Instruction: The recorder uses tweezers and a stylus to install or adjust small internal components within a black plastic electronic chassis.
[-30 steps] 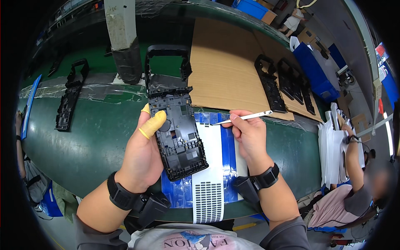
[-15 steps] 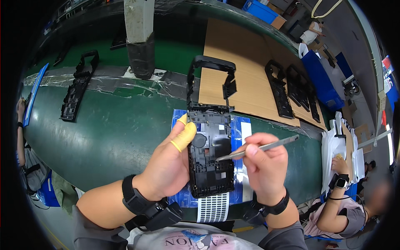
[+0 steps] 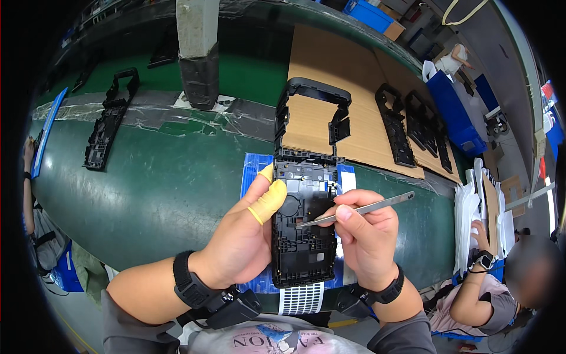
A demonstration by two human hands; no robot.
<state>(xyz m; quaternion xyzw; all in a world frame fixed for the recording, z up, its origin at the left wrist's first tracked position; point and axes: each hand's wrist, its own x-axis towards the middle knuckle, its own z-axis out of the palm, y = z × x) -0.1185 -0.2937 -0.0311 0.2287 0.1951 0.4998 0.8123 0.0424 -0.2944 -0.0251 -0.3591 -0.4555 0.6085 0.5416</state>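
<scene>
One green desk [image 3: 159, 183] fills the frame's middle, with one cardboard sheet [image 3: 330, 76] at upper centre. Counted black frames: one [image 3: 109, 121] at upper left, about three [image 3: 415, 127] on the cardboard's right part, and one long black plastic frame [image 3: 306, 230] held upright at centre above a blue mat [image 3: 253, 168]. The left hand [image 3: 244, 239] grips that frame's left edge, thumb in a yellow finger cot. The right hand [image 3: 365, 236] pinches one pair of metal tweezers [image 3: 359, 209], tip touching the frame's middle.
</scene>
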